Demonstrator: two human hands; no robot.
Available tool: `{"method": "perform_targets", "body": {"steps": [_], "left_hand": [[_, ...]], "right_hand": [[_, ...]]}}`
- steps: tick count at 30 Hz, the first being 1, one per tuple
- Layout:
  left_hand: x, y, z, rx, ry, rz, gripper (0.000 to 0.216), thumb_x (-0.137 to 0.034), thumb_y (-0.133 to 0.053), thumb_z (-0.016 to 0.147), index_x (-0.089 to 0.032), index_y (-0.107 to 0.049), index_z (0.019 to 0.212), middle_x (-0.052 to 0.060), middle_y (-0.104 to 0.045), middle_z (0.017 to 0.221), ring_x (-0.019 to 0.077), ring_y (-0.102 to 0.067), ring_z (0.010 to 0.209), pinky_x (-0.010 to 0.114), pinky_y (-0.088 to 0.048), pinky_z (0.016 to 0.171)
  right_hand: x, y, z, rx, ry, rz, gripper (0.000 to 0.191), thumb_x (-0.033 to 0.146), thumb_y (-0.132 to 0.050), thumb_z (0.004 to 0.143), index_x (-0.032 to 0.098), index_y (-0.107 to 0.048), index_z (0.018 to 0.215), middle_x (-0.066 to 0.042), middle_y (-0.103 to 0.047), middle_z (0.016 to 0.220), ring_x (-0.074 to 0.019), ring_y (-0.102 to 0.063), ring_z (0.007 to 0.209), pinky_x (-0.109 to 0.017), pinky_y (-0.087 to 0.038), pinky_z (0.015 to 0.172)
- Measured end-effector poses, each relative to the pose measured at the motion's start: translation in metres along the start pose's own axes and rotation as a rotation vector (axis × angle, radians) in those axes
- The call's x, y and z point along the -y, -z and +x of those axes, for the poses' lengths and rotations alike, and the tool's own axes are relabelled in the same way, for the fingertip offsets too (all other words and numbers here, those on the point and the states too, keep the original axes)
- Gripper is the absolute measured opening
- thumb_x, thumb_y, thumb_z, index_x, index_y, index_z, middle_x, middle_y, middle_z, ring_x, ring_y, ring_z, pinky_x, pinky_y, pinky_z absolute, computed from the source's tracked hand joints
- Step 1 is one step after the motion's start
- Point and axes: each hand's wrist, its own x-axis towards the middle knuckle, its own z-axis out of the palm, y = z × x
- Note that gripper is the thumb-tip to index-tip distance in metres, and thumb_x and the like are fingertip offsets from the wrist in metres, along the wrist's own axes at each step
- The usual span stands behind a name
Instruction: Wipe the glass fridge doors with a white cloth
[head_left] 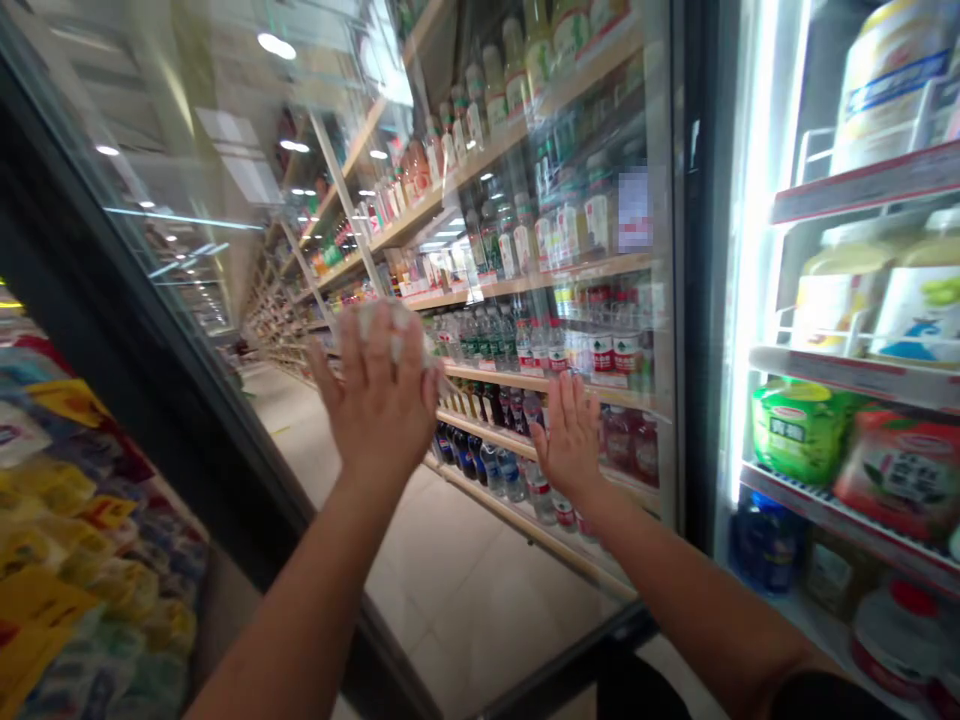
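A glass door (480, 560) with a dark frame stands open in front of me. My left hand (382, 400) lies flat toward the glass, slightly blurred, pressing what looks like a crumpled white cloth (390, 318) under its fingers. Most of the cloth is hidden behind the hand. Lower and to the right, my right hand (572, 435) rests with its palm against the pane. Its fingers point up and are stretched out, with nothing in them.
On the right is a lit cooler with shelves (862, 375) of bottles, a green package (799, 425) and a red package (904, 470). Yellow packaged goods (60, 520) are piled at left. Through the glass show long shelves of drinks (487, 335) and a tiled floor (427, 550).
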Motion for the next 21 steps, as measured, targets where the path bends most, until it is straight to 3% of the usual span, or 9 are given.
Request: {"method": "perform_targets", "body": {"steps": [3,6,9,12,15,17,21], "left_hand": [[-0.042,-0.022,-0.036,0.052,-0.334,-0.072,0.063,-0.030,-0.054,0.096,-0.025,-0.032,0.155,0.007,-0.031,0.162,0.0272,-0.015,0.154,0.052,-0.006,0.127],[-0.048,-0.025,-0.040,0.061,-0.392,-0.079,0.061,-0.030,-0.054,0.097,-0.026,-0.035,0.154,0.006,-0.038,0.158,0.0240,-0.022,0.152,0.049,-0.002,0.127],[-0.013,-0.005,-0.009,0.038,-0.232,-0.028,0.063,-0.034,-0.055,0.096,-0.026,-0.032,0.155,0.008,-0.034,0.161,0.0264,-0.021,0.153,0.053,0.003,0.126],[0.026,0.020,0.019,-0.015,0.046,0.040,0.064,-0.037,-0.054,0.097,-0.024,-0.030,0.156,0.011,-0.029,0.163,0.0314,-0.018,0.153,0.061,-0.001,0.124],[0.033,0.023,0.013,-0.064,0.210,0.063,0.066,-0.038,-0.053,0.097,-0.018,-0.031,0.155,0.017,-0.027,0.163,0.0356,-0.016,0.153,0.066,-0.005,0.122],[0.016,0.011,-0.009,-0.065,0.146,0.033,0.068,-0.037,-0.055,0.095,-0.016,-0.032,0.155,0.018,-0.026,0.163,0.0363,-0.011,0.154,0.063,-0.009,0.123],[-0.034,-0.022,-0.043,0.037,-0.266,-0.066,0.066,-0.033,-0.057,0.094,-0.019,-0.035,0.154,0.011,-0.034,0.160,0.0283,-0.011,0.154,0.048,-0.010,0.127]], "right_hand": [[0.001,0.002,-0.002,-0.002,-0.001,0.003,0.071,0.040,-0.034,0.104,0.010,-0.007,0.162,-0.022,-0.034,0.160,-0.0314,-0.020,0.154,-0.056,-0.018,0.121],[-0.004,0.007,0.008,-0.025,0.012,0.004,0.067,0.041,-0.034,0.104,0.013,-0.014,0.161,-0.020,-0.039,0.158,-0.0311,-0.029,0.150,-0.052,-0.023,0.119],[-0.017,0.015,0.035,-0.061,-0.029,0.003,0.064,0.043,-0.031,0.104,0.018,-0.017,0.161,-0.017,-0.037,0.159,-0.0291,-0.033,0.147,-0.048,-0.027,0.118],[-0.029,0.018,0.066,-0.060,-0.075,-0.036,0.064,0.044,-0.026,0.105,0.020,-0.010,0.162,-0.013,-0.029,0.164,-0.0282,-0.023,0.152,-0.050,-0.025,0.119],[-0.033,0.016,0.080,-0.027,-0.063,-0.054,0.064,0.043,-0.023,0.106,0.020,-0.004,0.162,-0.010,-0.025,0.167,-0.0269,-0.014,0.156,-0.052,-0.023,0.122],[-0.032,0.014,0.080,-0.034,-0.065,-0.048,0.064,0.043,-0.023,0.106,0.019,-0.002,0.162,-0.011,-0.025,0.166,-0.0265,-0.013,0.156,-0.052,-0.023,0.122],[-0.031,0.013,0.074,-0.037,-0.067,-0.036,0.064,0.042,-0.022,0.106,0.019,-0.001,0.162,-0.011,-0.025,0.166,-0.0266,-0.013,0.156,-0.053,-0.024,0.122]]}}
